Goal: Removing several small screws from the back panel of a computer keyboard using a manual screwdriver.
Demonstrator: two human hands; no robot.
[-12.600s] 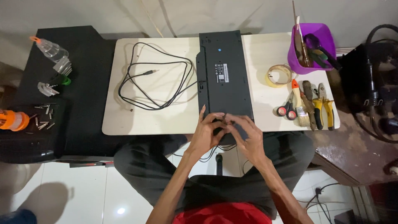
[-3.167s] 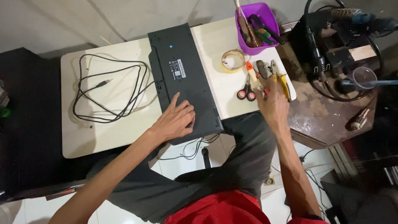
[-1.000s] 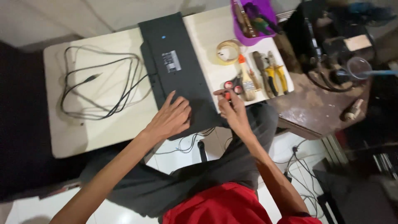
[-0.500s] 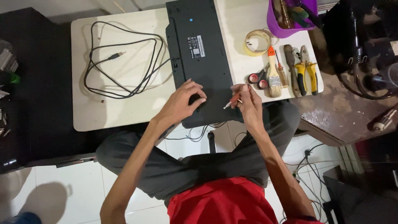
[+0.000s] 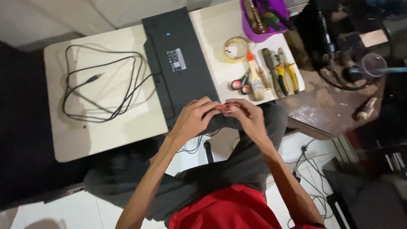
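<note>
Both hands together at the near edge of a black keyboard [image 5: 180,72] lying face down on a pale table [image 5: 106,127]. Left hand [image 5: 193,118] curled, fingers bunched and pressing on the keyboard's near corner; right hand [image 5: 246,116] just beside it, fingertips pinched on a small reddish tool [image 5: 222,108] — too small to tell what kind — its tip meeting the left fingertips. Beyond the right fingers, just past them: red-handled scissors [image 5: 241,84], a paintbrush [image 5: 253,78] with an orange handle, then pliers [image 5: 284,74] with yellow grips, all side by side. Farther off the same way, a roll of tape [image 5: 235,47] and a purple tub [image 5: 265,21] of tools at the table's far edge. Well away to the outer side of the left fingers — a black cable [image 5: 101,87] in loose loops, running to the keyboard. Below the hands, grey trousers and a red shirt.
</note>
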